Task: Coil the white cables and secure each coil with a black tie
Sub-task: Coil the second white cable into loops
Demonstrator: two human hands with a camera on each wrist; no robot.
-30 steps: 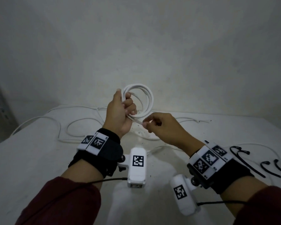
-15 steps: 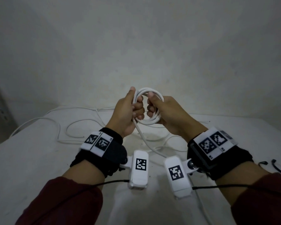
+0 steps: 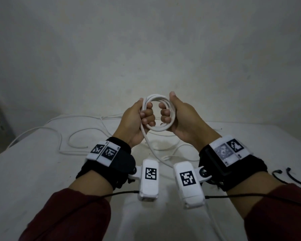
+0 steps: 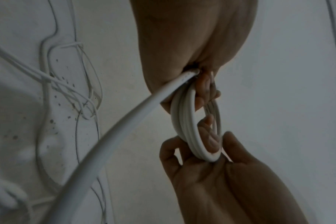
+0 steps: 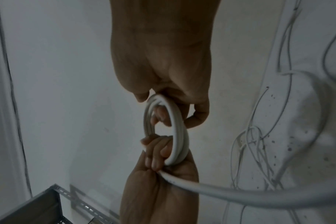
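Above the counter (image 3: 33,171), between my hands, hangs the white coil (image 3: 157,114): left hand (image 3: 137,120) grasps its left side, right hand (image 3: 179,119) its right. Black ties (image 3: 292,178) lie by the right edge, nearer my right hand.

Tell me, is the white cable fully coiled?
Not fully: the coil is held by both hands, but a loose tail hangs toward the table.

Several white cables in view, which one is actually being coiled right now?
The thick white cable, lifted off the table: left hand and right hand grip its coil. The thin white cables lie loose on the table, untouched.
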